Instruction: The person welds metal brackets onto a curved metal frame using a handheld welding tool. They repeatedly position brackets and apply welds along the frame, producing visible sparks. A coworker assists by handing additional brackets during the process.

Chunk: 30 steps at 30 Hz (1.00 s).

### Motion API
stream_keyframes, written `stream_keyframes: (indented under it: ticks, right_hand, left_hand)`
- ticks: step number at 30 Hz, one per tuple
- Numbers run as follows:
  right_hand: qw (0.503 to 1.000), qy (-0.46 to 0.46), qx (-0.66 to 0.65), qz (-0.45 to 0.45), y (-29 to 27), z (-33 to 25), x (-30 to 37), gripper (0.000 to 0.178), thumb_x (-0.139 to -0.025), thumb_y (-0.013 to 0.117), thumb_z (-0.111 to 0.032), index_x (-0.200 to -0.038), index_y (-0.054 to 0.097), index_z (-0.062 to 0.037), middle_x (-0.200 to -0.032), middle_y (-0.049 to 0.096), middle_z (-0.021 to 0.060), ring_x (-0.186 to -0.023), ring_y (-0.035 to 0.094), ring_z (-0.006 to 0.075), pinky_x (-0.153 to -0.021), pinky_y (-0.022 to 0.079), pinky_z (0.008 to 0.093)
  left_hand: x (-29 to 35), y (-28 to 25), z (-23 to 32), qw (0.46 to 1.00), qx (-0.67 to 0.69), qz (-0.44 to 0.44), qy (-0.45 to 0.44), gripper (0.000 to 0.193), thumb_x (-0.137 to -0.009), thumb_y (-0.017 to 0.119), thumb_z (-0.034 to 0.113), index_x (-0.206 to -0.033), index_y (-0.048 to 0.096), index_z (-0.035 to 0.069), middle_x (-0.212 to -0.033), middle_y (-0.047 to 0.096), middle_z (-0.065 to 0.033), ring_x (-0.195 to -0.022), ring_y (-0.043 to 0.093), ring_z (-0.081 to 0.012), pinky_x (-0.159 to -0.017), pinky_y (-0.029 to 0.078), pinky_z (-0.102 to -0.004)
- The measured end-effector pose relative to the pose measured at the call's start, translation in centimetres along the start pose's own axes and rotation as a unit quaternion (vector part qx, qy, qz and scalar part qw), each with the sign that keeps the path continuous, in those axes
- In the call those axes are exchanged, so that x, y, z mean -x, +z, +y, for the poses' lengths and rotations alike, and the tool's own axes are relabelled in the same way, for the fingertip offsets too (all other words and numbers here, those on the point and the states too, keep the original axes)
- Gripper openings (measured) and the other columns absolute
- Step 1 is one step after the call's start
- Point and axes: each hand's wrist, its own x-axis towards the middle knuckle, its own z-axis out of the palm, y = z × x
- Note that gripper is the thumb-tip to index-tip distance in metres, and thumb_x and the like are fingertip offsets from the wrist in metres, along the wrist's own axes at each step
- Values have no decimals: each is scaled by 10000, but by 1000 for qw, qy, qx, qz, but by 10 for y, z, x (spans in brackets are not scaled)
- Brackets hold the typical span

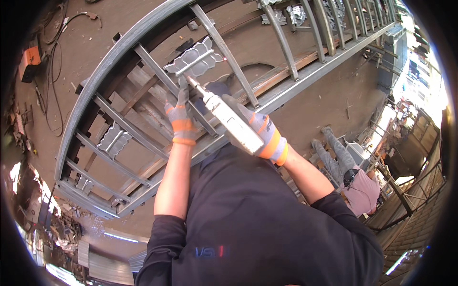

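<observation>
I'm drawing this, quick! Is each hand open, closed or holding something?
Left hand: at a metal bar; can't tell if gripping.
Right hand: closed, holding a white tool.

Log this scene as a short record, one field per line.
Frame: curved grey metal, with crossbars
Left hand: gloved, at a crossbar; contact unclear
Right hand: gloved, closed around a white welding gun
Gun direction: toward a scalloped silver ornament; contact unclear
Second ornament: between crossbars, further left
Orange box: floor, upper left
Co-worker: right side
</observation>
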Motion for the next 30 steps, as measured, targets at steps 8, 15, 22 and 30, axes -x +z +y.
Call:
stream_keyframes:
  ticks: [8, 15, 22, 30]
  right_hand:
    - [988, -4, -119, -101, -21, 26, -44, 735, -929, 697, -28, -1608, 422, 20, -1523, 607, 197, -1344, 645, 341, -1097, 506, 375]
    - [991, -56, -81, -95, -30, 30, -62, 742, -928, 759, -126, -1594, 452, -15, -1425, 663, 192, -1213, 706, 346, -993, 555, 388]
    - [990, -37, -113, -82, -27, 26, -71, 741, -925, 771, -179, -1596, 466, -99, -1249, 762, 160, -1071, 757, 362, -899, 596, 384]
    - [989, -45, -108, -90, -28, 29, -69, 742, -933, 759, -157, -1603, 452, -73, -1324, 737, 162, -1145, 744, 343, -944, 587, 372]
  left_hand:
    - [-32, -10, -18, 996, 67, -57, 22, 243, -1034, 741, 215, -1215, 698, 60, -1025, 744, -49, -854, 720, -153, -708, 591, -284]
    - [-36, -33, -24, 986, -120, -105, 55, 327, -1075, 678, 310, -1277, 697, 54, -1081, 740, -13, -977, 717, -124, -834, 589, -304]
    - [-43, -47, -33, 964, -176, -150, 131, 275, -1099, 607, 226, -1308, 664, 55, -1202, 730, -45, -1051, 731, -163, -897, 611, -329]
    - [-40, -38, -25, 991, -29, -128, 31, 253, -1064, 668, 221, -1251, 691, 51, -1132, 741, -58, -1005, 741, -191, -870, 625, -360]
